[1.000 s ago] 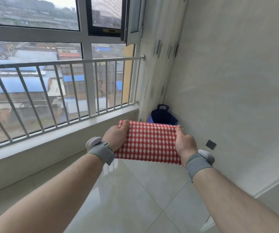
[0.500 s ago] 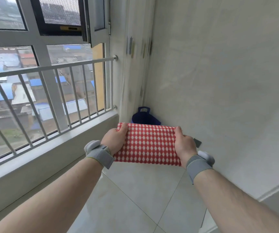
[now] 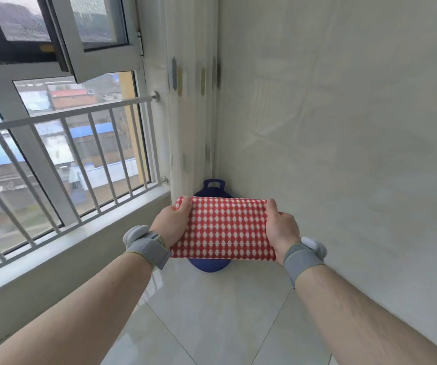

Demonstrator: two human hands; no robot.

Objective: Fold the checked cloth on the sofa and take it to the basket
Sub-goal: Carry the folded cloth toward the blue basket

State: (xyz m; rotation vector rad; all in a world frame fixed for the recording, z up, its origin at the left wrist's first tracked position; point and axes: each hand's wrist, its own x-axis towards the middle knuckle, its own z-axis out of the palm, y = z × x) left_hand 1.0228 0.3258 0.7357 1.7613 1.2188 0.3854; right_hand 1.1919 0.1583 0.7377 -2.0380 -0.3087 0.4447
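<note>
Closer now than half a second ago, the blue basket [image 3: 210,265] sits at lower centre of the frame, mostly hidden behind the checked cloth [image 3: 224,229]; only its handle above and rounded edge below show, so its contents cannot be told. Red-and-white and folded into a flat rectangle, the cloth is held level in the air at centre frame. Left hand [image 3: 170,223] and right hand [image 3: 281,227] each clamp one short end, thumbs on top.

Head view, facing forward and down (close) toward corner
</note>
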